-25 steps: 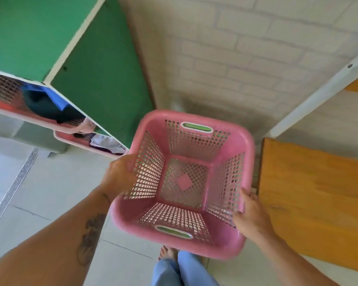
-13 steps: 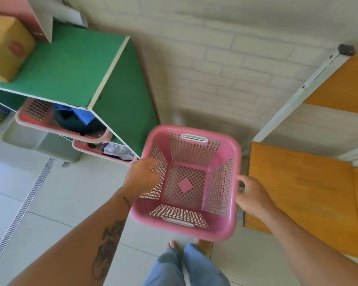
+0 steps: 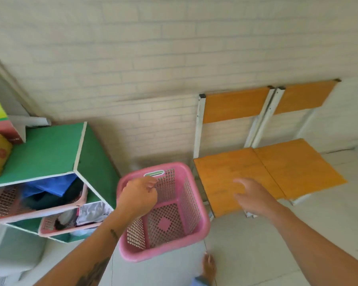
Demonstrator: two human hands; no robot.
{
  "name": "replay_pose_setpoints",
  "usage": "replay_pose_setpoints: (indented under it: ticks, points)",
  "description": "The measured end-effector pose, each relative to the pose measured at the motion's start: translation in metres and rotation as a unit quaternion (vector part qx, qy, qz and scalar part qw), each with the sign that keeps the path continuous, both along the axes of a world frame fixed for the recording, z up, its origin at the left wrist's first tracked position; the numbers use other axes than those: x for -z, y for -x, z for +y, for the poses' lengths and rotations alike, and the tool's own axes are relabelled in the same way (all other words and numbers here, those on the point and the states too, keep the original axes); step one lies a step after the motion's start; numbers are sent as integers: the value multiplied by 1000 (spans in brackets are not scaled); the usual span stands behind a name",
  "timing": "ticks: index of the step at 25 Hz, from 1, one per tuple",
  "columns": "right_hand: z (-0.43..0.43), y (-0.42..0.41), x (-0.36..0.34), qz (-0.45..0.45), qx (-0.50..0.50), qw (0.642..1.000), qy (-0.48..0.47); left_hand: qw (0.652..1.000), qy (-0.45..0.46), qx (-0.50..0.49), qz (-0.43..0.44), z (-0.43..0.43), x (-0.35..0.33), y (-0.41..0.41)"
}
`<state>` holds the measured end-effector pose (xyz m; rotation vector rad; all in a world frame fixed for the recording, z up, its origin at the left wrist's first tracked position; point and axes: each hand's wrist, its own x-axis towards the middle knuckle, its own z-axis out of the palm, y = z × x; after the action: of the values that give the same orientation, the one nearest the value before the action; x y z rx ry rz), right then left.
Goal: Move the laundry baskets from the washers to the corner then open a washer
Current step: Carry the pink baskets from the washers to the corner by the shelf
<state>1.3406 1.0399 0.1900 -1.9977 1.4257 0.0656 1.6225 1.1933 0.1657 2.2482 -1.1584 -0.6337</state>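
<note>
Hovering over pink laundry basket (image 3: pixel 180 230) on the floor between green shelf (image 3: pixel 50 149) and orange chairs (image 3: pixel 256 172): left hand (image 3: pixel 137 196) loosely curled above its left rim, contact unclear. Right hand (image 3: pixel 252 198) open, fingers spread, holding nothing, above chair seat.

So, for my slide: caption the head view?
Empty pink basket set between green shelf and chairs, both hands off it.
</note>
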Motion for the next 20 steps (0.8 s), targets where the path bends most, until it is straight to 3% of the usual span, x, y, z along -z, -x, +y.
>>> replay_pose_setpoints:
  ticks: [6, 10, 20]
  points:
    - [47, 133, -49, -46, 122, 988, 84, 980, 12, 194, -50, -40, -57, 100]
    - [60, 233, -62, -31, 200, 971, 124, 961, 31, 269, -53, -78, -81, 202]
    - [98, 566, -99, 15, 356, 921, 156, 888, 81, 453, -18, -161, -114, 575]
